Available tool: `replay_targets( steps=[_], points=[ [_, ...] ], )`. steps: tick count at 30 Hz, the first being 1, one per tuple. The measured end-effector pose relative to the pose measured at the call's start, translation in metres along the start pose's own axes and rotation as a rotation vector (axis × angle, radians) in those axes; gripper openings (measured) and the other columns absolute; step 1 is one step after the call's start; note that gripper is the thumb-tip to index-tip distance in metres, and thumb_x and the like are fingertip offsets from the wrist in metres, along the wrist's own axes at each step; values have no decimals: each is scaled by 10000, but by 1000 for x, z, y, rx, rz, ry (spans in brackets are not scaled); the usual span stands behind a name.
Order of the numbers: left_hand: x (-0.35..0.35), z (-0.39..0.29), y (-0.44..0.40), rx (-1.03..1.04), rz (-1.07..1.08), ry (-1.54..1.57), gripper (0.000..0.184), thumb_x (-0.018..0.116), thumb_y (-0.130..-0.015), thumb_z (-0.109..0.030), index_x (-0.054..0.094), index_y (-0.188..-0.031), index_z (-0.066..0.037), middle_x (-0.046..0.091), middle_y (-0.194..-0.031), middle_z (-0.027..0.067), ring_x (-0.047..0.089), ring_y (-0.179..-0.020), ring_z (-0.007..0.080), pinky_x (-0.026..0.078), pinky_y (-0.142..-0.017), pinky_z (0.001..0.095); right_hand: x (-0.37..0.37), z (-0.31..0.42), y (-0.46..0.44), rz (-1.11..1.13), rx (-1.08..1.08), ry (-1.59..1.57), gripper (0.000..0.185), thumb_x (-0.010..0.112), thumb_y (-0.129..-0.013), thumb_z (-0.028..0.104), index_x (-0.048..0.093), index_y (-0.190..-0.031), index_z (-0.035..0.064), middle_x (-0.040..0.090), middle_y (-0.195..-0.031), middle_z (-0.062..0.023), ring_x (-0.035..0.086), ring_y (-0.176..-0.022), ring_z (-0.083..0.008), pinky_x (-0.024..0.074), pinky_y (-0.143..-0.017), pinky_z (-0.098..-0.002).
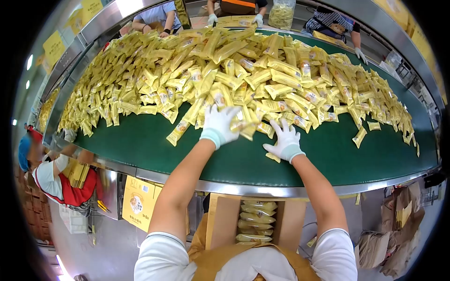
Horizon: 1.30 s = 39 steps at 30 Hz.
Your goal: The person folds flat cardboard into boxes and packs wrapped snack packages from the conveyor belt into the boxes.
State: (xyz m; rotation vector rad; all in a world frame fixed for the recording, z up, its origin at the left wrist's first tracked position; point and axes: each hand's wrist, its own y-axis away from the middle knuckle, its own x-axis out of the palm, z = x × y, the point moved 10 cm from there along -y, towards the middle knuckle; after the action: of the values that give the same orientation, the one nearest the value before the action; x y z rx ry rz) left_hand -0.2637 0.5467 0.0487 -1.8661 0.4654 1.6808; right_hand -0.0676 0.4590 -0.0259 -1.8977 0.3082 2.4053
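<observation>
Your tan apron (pixel 208 267) is nearest, with an open carton (pixel 289 224) just ahead of it holding a row of yellow packets (pixel 255 218); beyond, a heap of loose packets (pixel 262 77) covers much of the green belt (pixel 229 164). Your gloved left hand (pixel 219 125) reaches over the heap's near edge beside a blurred packet (pixel 247 131), its grip impossible to tell; your gloved right hand (pixel 284 142) has fingers spread, released, a packet poking out beneath
</observation>
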Motion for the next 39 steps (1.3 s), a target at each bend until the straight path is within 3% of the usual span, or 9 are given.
replay_targets(
  steps=[2,10,14,18,21,23,25,35,39],
  points=[
    [12,-29,26,113,190,-100,738,659,-812,-538,471,-1471,-264,596,-1359,89,397,-1365,455,153,-1213,571,7,2,18,4,-41,88,902,706,-748,592,361,-1534,317,289,-1612,-113,325,-1405,-491,286,-1082,-709],
    [12,-66,101,356,208,92,784,644,-814,-670,504,-1447,-229,661,-1236,117,419,-1355,474,190,-1213,551,10,-34,93,-17,27,48,850,534,-871,702,396,-1532,186,406,-1553,-147,341,-1398,-511,270,-1104,-691],
    [28,-29,113,230,175,116,557,585,-942,-507,530,-1428,-239,681,-1224,89,419,-1363,445,215,-1192,548,-9,-46,127,-1,-227,-262,892,698,-824,589,375,-1549,182,394,-1565,-166,319,-1414,-529,235,-1143,-658],
    [21,-12,110,68,66,43,463,602,-936,-483,641,-1311,-216,700,-1193,78,411,-1378,394,172,-1171,596,-10,-38,141,87,-262,105,866,829,-733,369,468,-1490,153,515,-1443,-152,344,-1409,-500,278,-1175,-534],
    [-8,-35,120,80,-46,25,523,633,-909,-510,635,-1304,-168,691,-1145,101,521,-1273,352,318,-1115,541,-19,-27,128,85,-316,110,479,770,-783,201,625,-1235,138,621,-1207,-120,528,-1236,-394,406,-1062,-504],
    [15,-41,127,-5,298,143,548,653,-895,-508,628,-1292,-132,671,-1098,124,584,-1158,336,417,-1022,479,-30,-22,113,51,-346,-6,311,731,-774,78,639,-1071,99,647,-1079,-137,626,-1029,-353,499,-914,-435],
    [31,-37,138,-28,333,327,544,689,-885,-449,610,-1281,-83,625,-1010,158,640,-962,336,520,-844,401,-63,-7,102,-52,-394,-198,336,721,-781,52,628,-1103,80,646,-1077,-175,624,-1025,-388,509,-906,-450],
    [-26,1,92,-202,-23,336,443,749,-851,-297,634,-1215,-72,607,-1082,152,615,-1025,349,508,-900,426,4,77,24,149,-491,24,359,728,-800,96,647,-1150,86,681,-1083,-183,654,-1034,-378,522,-912,-443],
    [46,6,58,-210,280,26,347,765,-840,-326,633,-1065,-96,646,-1138,130,624,-1085,323,512,-924,425,-26,47,30,23,-380,256,311,756,-765,109,654,-1059,93,699,-1013,-158,686,-962,-364,546,-849,-457]
  ],
)
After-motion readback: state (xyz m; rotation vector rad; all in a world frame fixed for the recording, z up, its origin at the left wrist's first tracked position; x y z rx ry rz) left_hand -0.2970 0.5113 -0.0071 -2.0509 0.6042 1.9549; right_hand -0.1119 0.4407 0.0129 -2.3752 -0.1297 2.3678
